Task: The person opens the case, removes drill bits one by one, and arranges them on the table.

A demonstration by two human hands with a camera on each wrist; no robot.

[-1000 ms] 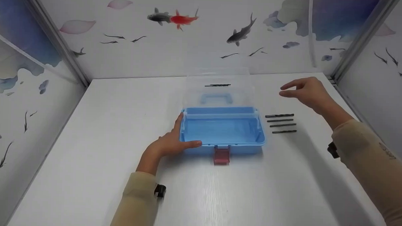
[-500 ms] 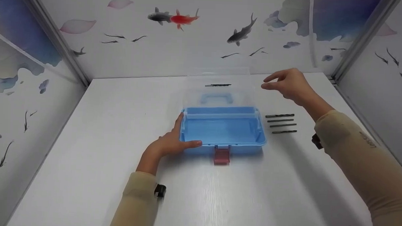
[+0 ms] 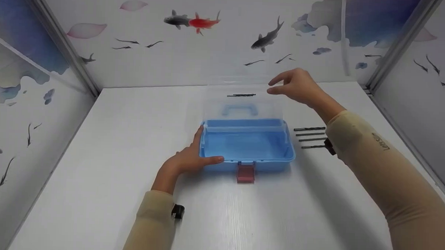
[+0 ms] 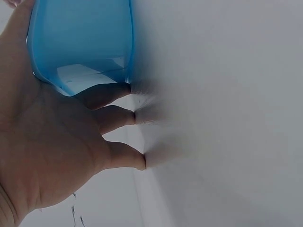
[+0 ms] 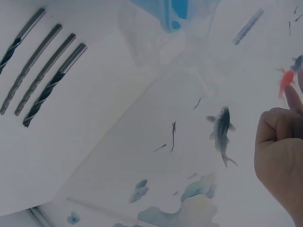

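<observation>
A blue plastic toolbox (image 3: 256, 165) with a red latch (image 3: 246, 174) stands opened on the table, its clear lid (image 3: 216, 102) tipped back. My left hand (image 3: 188, 159) rests against the box's left front corner, thumb along the front rim. In the left wrist view its straight, spread fingers reach down to the tabletop. My right hand (image 3: 296, 87) hovers above the lid's right side, thumb and index finger apart with nothing between them. Dark drill bits (image 3: 242, 95) show within the lid's outline. Several more drill bits (image 3: 309, 134) lie in a row right of the box, partly covered by the right sleeve.
The white table (image 3: 114, 154) extends around the box. Printed walls (image 3: 143, 63) with fish and petals enclose it at the back and both sides. A blue handle (image 3: 240, 109) shows on the lid.
My right hand has moved left, from above the table's right side to over the lid, and its sleeve now overlaps the row of drill bits. My left hand and the box stay put.
</observation>
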